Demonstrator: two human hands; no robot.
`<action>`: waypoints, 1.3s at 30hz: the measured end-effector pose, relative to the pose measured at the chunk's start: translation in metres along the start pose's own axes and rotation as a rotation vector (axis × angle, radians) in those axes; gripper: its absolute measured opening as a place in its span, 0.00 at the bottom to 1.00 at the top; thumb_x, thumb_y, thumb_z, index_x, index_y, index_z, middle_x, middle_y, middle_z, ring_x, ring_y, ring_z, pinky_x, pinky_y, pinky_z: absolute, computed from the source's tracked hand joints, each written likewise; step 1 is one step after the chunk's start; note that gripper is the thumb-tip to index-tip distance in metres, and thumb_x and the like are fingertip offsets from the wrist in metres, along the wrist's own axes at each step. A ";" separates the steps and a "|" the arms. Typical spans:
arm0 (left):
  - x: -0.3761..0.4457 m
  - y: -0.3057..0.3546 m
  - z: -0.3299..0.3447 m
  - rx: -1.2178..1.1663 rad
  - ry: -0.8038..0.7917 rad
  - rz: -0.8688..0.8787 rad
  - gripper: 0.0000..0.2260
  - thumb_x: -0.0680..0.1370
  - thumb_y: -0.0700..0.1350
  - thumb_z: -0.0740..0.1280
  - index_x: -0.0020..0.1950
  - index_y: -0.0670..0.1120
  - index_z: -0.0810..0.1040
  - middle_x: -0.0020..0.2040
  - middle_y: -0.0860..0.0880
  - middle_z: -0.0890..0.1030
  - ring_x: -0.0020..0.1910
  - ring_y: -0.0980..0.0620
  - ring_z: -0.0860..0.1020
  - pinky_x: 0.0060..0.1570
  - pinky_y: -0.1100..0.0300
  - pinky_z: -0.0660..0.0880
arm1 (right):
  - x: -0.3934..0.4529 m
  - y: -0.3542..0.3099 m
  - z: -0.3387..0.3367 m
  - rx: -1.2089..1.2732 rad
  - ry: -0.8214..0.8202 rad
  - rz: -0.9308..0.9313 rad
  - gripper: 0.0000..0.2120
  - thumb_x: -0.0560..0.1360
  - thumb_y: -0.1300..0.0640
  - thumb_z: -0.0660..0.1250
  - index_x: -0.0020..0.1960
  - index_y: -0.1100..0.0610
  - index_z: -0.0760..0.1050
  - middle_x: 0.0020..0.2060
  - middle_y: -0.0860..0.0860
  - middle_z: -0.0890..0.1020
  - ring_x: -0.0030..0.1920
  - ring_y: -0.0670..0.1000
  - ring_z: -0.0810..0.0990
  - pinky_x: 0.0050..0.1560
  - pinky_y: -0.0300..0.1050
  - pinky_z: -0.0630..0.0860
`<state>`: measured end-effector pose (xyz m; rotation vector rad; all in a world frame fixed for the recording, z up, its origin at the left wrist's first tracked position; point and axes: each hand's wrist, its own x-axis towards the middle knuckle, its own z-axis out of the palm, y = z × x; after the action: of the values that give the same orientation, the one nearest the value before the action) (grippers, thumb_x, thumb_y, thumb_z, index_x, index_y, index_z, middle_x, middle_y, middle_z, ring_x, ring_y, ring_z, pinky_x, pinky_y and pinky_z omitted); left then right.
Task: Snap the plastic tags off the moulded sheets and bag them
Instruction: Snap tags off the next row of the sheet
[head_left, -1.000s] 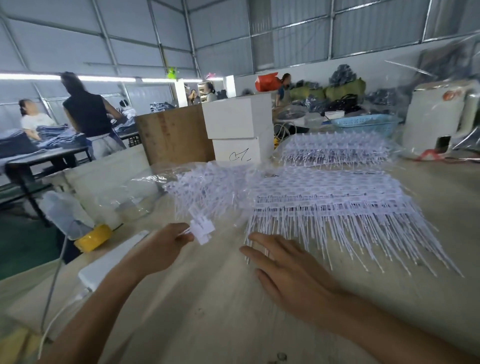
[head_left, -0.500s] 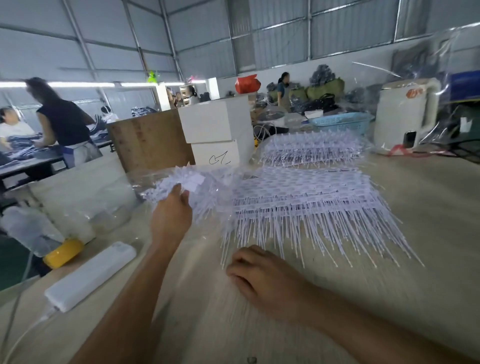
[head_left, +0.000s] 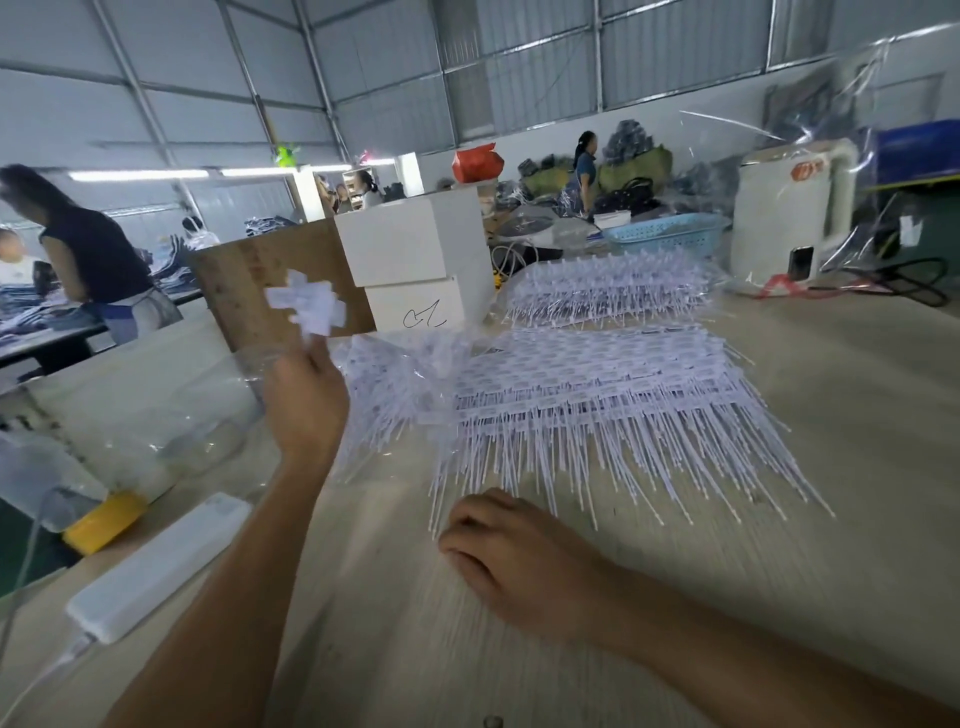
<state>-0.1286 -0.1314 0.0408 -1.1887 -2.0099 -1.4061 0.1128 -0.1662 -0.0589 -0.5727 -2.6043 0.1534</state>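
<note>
— On the table, where are the sheets (head_left: 613, 395)?
— Fanned out just beyond the right hand (head_left: 514, 556), loosely curled, holding nothing.
— And the left hand (head_left: 306, 405)?
— Raised, pinching a bunch of tags (head_left: 306, 306) above the bag (head_left: 395, 374).

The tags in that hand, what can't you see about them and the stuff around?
- Tags, head view: motion blur hides their count and print.
- Left hand: fingertips hidden behind its own back.
- Clear bag: see-through and glary, so its opening is unclear.
- Right hand: curled fingers hide whatever lies beneath.
- Moulded sheets: print too small.
</note>
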 end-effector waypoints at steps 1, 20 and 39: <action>0.003 0.002 -0.004 -0.004 0.002 0.006 0.15 0.85 0.45 0.57 0.55 0.36 0.77 0.46 0.33 0.80 0.45 0.34 0.78 0.43 0.47 0.71 | 0.000 0.000 0.000 0.001 -0.002 0.000 0.12 0.84 0.52 0.56 0.58 0.53 0.78 0.56 0.48 0.77 0.57 0.52 0.73 0.61 0.50 0.71; 0.019 -0.003 0.012 0.347 -0.288 0.331 0.15 0.85 0.49 0.58 0.67 0.44 0.76 0.46 0.33 0.81 0.46 0.31 0.81 0.41 0.42 0.75 | -0.002 0.003 0.001 0.022 0.010 -0.023 0.13 0.85 0.51 0.55 0.61 0.51 0.77 0.57 0.45 0.75 0.59 0.48 0.71 0.62 0.45 0.69; -0.029 -0.085 0.002 0.385 -0.496 0.040 0.11 0.85 0.50 0.56 0.58 0.46 0.74 0.51 0.39 0.82 0.50 0.37 0.80 0.48 0.47 0.78 | 0.152 0.042 -0.025 -0.330 0.131 0.459 0.11 0.78 0.67 0.63 0.55 0.56 0.78 0.46 0.54 0.81 0.49 0.58 0.82 0.44 0.47 0.71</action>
<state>-0.1824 -0.1517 -0.0279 -1.4805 -2.4188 -0.6909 0.0173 -0.0639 0.0183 -1.2485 -2.3436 -0.1681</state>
